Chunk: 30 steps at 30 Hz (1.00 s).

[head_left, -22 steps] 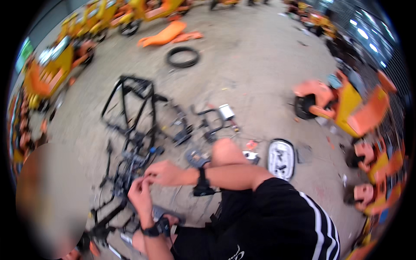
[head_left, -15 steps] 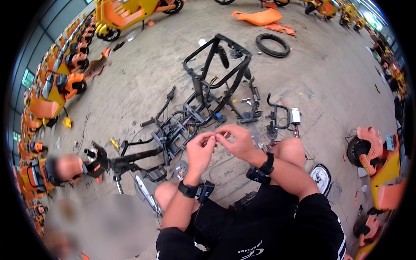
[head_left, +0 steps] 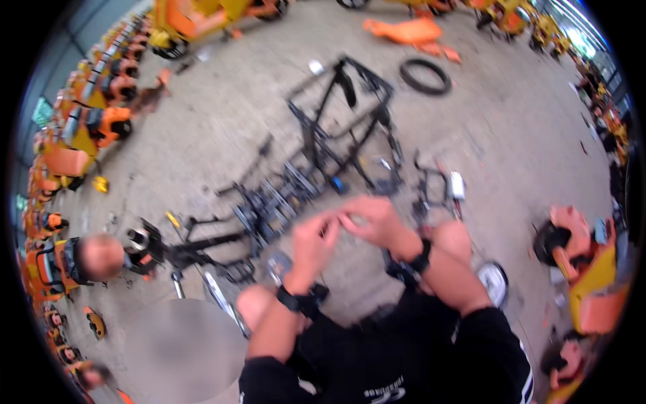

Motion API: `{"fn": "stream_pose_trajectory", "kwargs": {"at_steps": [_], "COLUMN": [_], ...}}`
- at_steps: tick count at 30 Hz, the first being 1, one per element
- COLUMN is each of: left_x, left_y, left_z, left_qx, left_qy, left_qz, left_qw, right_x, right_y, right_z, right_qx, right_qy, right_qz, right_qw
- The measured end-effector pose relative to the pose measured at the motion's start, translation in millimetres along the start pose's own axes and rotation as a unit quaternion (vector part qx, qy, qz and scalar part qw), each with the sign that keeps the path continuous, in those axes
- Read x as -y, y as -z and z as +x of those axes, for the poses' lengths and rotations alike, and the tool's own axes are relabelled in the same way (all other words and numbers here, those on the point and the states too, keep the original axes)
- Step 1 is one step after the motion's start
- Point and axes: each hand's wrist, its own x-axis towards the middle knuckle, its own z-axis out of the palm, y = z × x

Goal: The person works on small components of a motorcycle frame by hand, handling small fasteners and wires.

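My left hand [head_left: 313, 244] and my right hand [head_left: 377, 221] meet in front of my knees, with fingertips pinched together. Whatever they hold, if anything, is too small and blurred to make out. Just beyond them a stripped black scooter frame [head_left: 308, 138] lies on the concrete floor. Its long front tube [head_left: 214, 242] stretches to the left, and the fork head [head_left: 142, 241] is at that end. A small grey disc [head_left: 278, 264] rests on the floor beside my left wrist.
Right of the frame lies a bent black bracket [head_left: 436, 196] beside a white box [head_left: 457, 185]. Farther back are a black tyre [head_left: 431, 89] and orange panels [head_left: 402, 31]. Yellow-orange scooters [head_left: 67, 161] line the left; another scooter [head_left: 599, 279] stands at right.
My hands stay together, with the left fingers turned slightly and a little more apart from one another. The whole view has shifted slightly and become blurred.
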Motion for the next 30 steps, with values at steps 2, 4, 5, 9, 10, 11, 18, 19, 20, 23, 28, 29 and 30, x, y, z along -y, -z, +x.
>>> {"fn": "stream_pose_trajectory", "kwargs": {"at_steps": [2,4,5,9,10,11,18,19,20,23,28,29,30], "left_x": [7,0,1,-1,-5,-1,-5,-3,-2,-6,1,4,8], "left_y": [-2,-2,-1,-6,-8,-11,1,2,4,-2,3,4,5], "left_z": [-5,-3,-3,-5,-6,-7,-9,-8,-7,-3,-5,-6,-7], "left_qx": [-0.015,-0.006,-0.011,-0.027,-0.028,-0.056,-0.033,-0.028,-0.032,-0.029,0.0,0.006,-0.002], "left_qy": [0.035,0.026,0.013,0.006,0.01,-0.019,-0.009,-0.011,-0.013,-0.016,0.048,0.04,0.036], "left_qz": [-0.036,-0.047,-0.037,-0.004,0.007,-0.008,0.012,0.028,0.035,0.041,0.03,0.028,0.028], "left_qw": [0.999,0.999,0.999,1.0,1.0,0.998,0.999,0.999,0.999,0.999,0.998,0.999,0.999], "right_x": [-1,4,6,3,2,1,1,-1,-3,-13,-17,-15,-8], "right_y": [-4,-1,-3,-4,-4,-5,0,-3,-6,-9,-16,-18,-18], "right_z": [3,3,2,0,1,3,3,2,1,-4,-2,-3,0], "right_qx": [0.006,0.028,0.033,0.015,0.013,0.011,0.065,0.058,0.05,0.024,0.016,0.008,0.003], "right_qy": [0.006,-0.076,-0.08,-0.128,-0.123,-0.118,-0.089,-0.083,-0.078,-0.051,0.007,0.002,0.008], "right_qz": [-0.009,0.004,0.011,0.022,0.018,0.014,0.04,0.033,0.025,-0.017,-0.032,-0.036,-0.028], "right_qw": [1.0,0.997,0.996,0.991,0.992,0.993,0.993,0.994,0.995,0.998,0.999,0.999,1.0]}}
